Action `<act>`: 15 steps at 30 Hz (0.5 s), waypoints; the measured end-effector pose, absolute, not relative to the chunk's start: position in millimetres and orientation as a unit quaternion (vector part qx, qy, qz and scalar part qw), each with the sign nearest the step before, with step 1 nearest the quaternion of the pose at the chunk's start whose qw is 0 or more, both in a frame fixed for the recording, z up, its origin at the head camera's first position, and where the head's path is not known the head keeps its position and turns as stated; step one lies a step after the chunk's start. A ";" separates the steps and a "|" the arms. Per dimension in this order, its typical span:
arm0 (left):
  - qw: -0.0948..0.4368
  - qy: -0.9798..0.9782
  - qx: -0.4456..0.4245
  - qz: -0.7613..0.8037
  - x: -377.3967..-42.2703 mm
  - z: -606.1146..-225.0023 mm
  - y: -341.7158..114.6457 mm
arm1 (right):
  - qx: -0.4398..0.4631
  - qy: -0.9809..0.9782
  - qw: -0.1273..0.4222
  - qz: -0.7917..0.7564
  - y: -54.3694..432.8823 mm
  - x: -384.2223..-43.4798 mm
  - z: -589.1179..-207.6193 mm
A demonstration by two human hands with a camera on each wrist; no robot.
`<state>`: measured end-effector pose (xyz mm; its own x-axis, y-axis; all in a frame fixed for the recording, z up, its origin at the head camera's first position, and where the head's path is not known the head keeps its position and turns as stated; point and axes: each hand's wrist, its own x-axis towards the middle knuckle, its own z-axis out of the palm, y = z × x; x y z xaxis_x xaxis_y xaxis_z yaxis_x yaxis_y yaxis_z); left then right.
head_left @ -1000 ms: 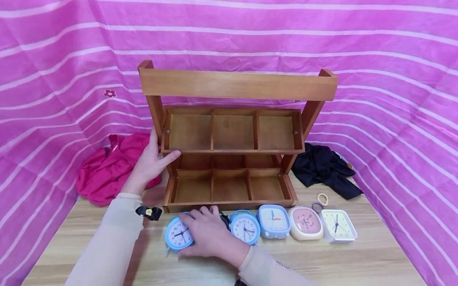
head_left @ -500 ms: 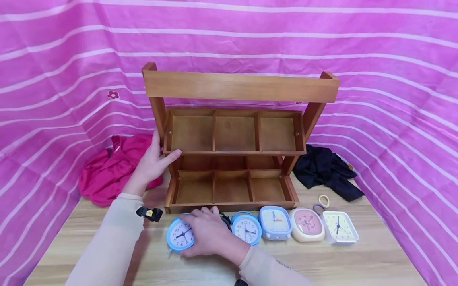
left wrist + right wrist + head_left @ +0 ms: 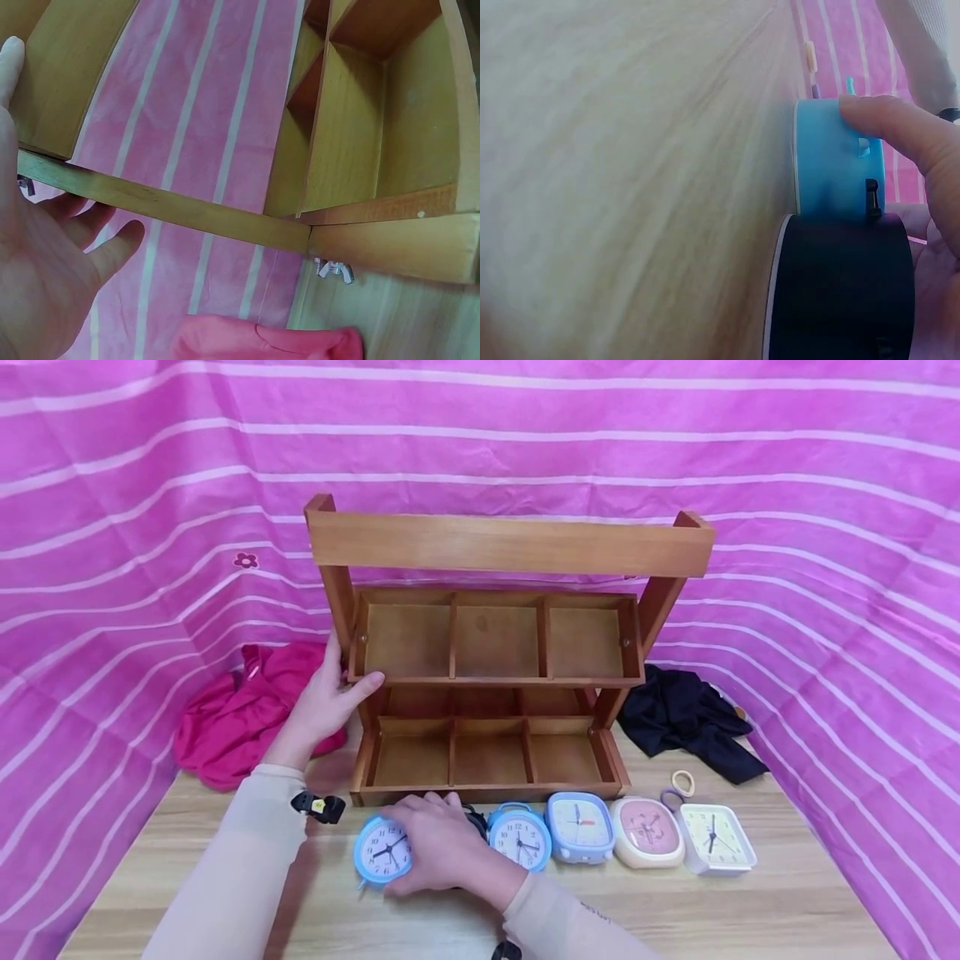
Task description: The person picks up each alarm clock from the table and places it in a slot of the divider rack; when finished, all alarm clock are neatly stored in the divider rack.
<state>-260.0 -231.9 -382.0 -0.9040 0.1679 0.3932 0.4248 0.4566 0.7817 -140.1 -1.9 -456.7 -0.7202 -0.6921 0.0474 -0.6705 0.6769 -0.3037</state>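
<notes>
My left hand [image 3: 322, 710] grips the left side of a brown wooden two-tier rack [image 3: 510, 545]. Its thumb lies on the upper tray's front edge, and in the left wrist view fingers pass behind the upright. Low at the front, my right hand [image 3: 442, 847] holds a light blue round alarm clock [image 3: 372, 858] between thumb and fingers, covering its right part. In the right wrist view the thumb presses the clock's blue side. Beside it stands a black clock [image 3: 840, 292], mostly hidden under the hand in the head view. Both rack tiers have three compartments with nothing in them.
Rightward in a row stand another blue alarm clock [image 3: 519, 843], a periwinkle clock [image 3: 581, 827], a pink-faced clock [image 3: 648, 832] and a white square clock [image 3: 716, 839]. Behind lie a cream ring [image 3: 682, 776], black cloth [image 3: 682, 714] and magenta cloth [image 3: 240, 718].
The whole head view has shifted slightly, so everything sits a little further right. Hands, rack and clocks keep their places relative to one another.
</notes>
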 end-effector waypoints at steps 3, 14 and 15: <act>0.124 -0.847 -0.175 -0.487 -260.7 -381.2 -231.4 | -0.373 0.912 0.036 -0.166 0.2 -140.9 -451.7; 0.106 -0.869 -0.148 -0.460 -257.9 -379.6 -232.4 | -0.381 0.893 0.044 -0.234 6.3 -147.6 -419.6; 0.105 -0.870 -0.149 -0.459 -257.8 -379.3 -232.2 | -0.379 0.893 0.046 -0.239 7.1 -149.4 -417.5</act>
<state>-257.8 -232.2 -379.3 -0.9338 0.1620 0.3190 0.3548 0.5341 0.7674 -149.4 7.1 -417.5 -0.7081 -0.6991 0.0988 -0.6547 0.5978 -0.4625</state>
